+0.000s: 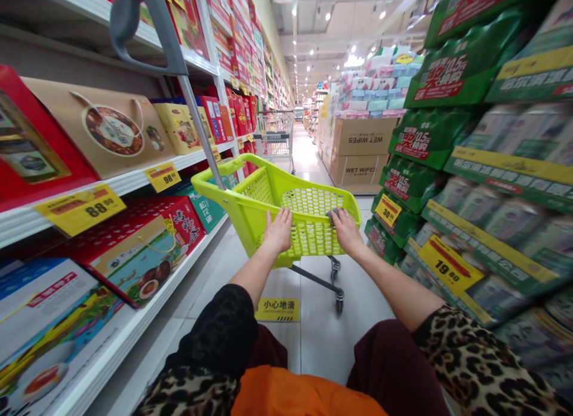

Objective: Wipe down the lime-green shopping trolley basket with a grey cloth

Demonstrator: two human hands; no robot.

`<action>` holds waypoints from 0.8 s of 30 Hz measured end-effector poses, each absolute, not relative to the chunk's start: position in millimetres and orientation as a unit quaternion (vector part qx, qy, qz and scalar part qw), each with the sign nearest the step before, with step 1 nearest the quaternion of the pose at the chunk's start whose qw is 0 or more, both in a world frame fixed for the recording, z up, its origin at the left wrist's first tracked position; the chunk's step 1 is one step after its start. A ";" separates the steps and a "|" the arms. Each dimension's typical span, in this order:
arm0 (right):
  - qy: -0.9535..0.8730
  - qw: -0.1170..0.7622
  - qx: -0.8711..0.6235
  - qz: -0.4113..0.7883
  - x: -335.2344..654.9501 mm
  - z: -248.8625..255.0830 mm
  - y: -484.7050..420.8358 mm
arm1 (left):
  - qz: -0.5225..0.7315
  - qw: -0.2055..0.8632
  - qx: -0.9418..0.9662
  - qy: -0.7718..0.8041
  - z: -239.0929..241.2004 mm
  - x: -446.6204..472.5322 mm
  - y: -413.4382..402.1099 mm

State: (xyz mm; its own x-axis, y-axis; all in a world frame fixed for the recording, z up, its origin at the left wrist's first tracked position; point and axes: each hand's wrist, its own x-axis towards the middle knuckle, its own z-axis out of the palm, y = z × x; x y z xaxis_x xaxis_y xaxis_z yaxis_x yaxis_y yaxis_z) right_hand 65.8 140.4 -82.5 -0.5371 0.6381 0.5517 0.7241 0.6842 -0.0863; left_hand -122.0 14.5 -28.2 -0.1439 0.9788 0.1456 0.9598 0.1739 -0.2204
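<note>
A lime-green shopping cart (255, 219) stands sideways before me, its mesh basket on a grey wheeled frame and its long grey handle (172, 37) rising at the left. My left hand (278, 230) grips the near rim of the basket, fingertips over the edge. Further right along that rim is my right hand (348, 230), its fingers closed on a small grey cloth (333, 216) pressed to the rim. The inside of the basket shows only in part.
Shelves of gift boxes (102, 114) line the left side. Stacked drink cans in green packs (441, 135) rise close on the right. Wet wipes cartons (362, 144) and a metal shopping cart (274, 135) stand further down the aisle. A yellow floor sign (280, 310) lies below.
</note>
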 end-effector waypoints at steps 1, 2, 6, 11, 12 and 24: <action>-0.873 0.278 -0.394 -0.072 64.6 -81.7 139.0 | 0.040 0.127 -0.641 -0.756 -27.8 -121.4 14.5; -0.876 0.274 -0.392 -0.067 61.0 -80.6 136.9 | 0.042 0.126 -0.640 -0.757 -27.3 -120.7 14.5; -0.897 0.266 -0.348 -0.059 38.8 -75.9 127.4 | 0.049 0.119 -0.634 -0.763 -25.3 -119.2 13.7; -0.897 0.270 -0.345 -0.053 48.3 -75.7 130.5 | 0.054 0.105 -0.638 -0.761 -23.8 -119.7 13.5; -0.894 0.269 -0.355 -0.050 55.5 -76.1 133.2 | 0.052 0.105 -0.639 -0.761 -23.8 -119.6 13.8; -0.902 0.283 -0.322 -0.054 -4.6 -65.9 110.3 | 0.052 0.115 -0.642 -0.756 -22.0 -117.6 13.5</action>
State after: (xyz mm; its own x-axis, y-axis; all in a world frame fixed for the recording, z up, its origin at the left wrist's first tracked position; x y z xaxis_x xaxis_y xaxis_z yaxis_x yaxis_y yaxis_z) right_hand -4.6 110.3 -65.9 -0.6317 0.5510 0.5453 0.6120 0.7863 -0.0855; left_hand -117.6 13.5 -22.0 -0.1489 0.9831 0.1066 0.9592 0.1698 -0.2260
